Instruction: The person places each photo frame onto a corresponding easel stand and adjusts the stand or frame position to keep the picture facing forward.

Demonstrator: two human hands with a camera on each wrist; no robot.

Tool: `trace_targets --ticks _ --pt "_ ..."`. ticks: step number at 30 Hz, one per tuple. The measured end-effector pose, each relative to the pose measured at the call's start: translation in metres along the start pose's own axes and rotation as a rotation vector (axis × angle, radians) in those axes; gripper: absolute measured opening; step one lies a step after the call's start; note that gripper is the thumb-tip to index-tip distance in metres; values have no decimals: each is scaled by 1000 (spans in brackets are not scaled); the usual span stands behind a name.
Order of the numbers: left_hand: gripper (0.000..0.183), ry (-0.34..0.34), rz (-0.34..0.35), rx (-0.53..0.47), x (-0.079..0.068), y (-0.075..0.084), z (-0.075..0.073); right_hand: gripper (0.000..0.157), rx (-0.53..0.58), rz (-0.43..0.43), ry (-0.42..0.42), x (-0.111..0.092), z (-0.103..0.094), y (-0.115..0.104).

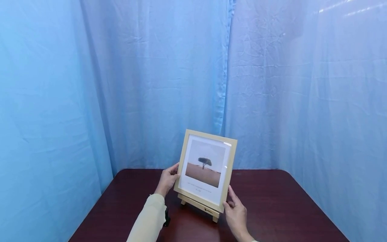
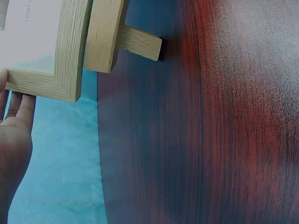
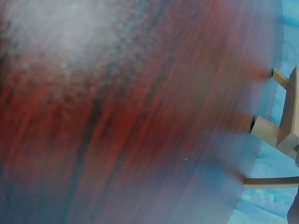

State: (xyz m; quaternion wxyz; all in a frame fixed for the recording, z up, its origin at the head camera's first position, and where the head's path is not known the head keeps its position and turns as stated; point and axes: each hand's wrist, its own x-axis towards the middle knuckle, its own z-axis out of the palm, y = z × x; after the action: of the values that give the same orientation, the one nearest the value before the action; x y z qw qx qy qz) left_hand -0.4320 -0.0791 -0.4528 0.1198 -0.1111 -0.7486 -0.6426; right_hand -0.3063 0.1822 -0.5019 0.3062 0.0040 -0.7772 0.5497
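Observation:
A picture frame [image 1: 206, 168] in pale wood, holding a print of a lone tree, stands tilted on a small wooden easel [image 1: 197, 204]. My left hand [image 1: 167, 179] grips its left edge, thumb at the front and fingers behind, as the left wrist view also shows with the frame's corner [image 2: 65, 84] by the easel's ledge [image 2: 103, 37]. Low on the right edge, my right hand [image 1: 237, 213] pinches the frame between thumb and fingers. The right wrist view catches the easel's legs [image 3: 271, 182] on the tabletop and only a sliver of that hand.
The dark red wooden table [image 1: 272, 208] has rounded far corners and a glossy top. Light blue curtains [image 1: 169, 84] hang behind it and along both sides. A small black device [image 1: 167, 217] is worn at the left wrist.

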Motion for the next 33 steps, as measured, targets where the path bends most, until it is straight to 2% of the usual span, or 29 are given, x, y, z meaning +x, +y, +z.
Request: trace_targets --ticks 4,17,33 --pt "52 -10 16 8 0 -4 2 68 -4 30 8 -1 0 3" --pt "52 -4 -6 59 1 -6 5 68 -35 55 9 -4 2 4" --pt "52 23 -34 62 -3 -4 8 72 -107 20 -60 0 0 10"
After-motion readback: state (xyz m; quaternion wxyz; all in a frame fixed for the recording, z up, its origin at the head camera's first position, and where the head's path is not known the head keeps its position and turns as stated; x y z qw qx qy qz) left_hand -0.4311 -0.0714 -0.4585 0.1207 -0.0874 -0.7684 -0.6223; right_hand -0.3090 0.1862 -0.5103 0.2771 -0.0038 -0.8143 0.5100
